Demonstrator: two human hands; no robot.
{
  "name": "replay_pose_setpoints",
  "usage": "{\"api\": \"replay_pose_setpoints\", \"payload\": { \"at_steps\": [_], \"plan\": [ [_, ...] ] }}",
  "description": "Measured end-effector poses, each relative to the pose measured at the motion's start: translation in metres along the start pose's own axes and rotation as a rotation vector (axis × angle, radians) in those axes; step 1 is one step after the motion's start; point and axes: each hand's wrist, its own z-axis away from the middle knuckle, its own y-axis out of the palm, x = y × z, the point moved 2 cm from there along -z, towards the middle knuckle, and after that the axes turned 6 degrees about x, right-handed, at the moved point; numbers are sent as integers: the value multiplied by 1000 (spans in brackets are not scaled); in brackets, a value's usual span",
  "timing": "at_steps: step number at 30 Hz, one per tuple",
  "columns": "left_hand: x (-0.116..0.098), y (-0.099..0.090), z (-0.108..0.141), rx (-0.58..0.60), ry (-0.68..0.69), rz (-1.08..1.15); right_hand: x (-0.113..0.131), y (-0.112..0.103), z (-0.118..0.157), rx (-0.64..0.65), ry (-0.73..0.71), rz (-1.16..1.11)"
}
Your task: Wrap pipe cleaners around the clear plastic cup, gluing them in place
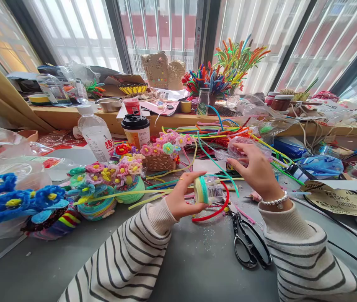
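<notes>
My left hand [184,195] grips a small clear jar [202,189] lying on its side, with a barcode label and yellow and teal chenille stems wound around one end. A red chenille stem [211,216] curves just beneath it. Over the pile of stems, my right hand [255,165] has its thumb and fingers bent around crinkled clear plastic [239,147]; part of the grip is hidden. Black-handled scissors [249,247] lie on the grey table [197,268] between my forearms. A long teal stem [214,161] runs between the hands.
At the left stand pots of fuzzy flowers, the blue flowers [15,203] nearest. Behind them are a water bottle [95,134] and a lidded paper cup [136,132]. Loose chenille stems [178,134] heap toward the windowsill. A brown paper bag [338,199] lies right.
</notes>
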Motion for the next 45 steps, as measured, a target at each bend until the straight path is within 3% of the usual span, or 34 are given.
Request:
{"api": "replay_pose_setpoints", "payload": {
  "at_steps": [4, 7, 15, 31, 45],
  "plan": [
    [5, -3, -2, -161, 64, -62, 39, 2, 9, 331, -339, 211],
    [5, -6, -2, -217, 105, -180, 53, 6, 16, 430, -463, 254],
    [4, -4, -1, -227, 99, -373, 57, 20, 21, 372, -581, 387],
    [4, -5, -2, -263, 124, -547, 54, 25, 22, 246, -646, 395],
    [2, -4, -2, -252, 178, -456, 56, 31, 25, 132, -626, 379]
  ]
}}
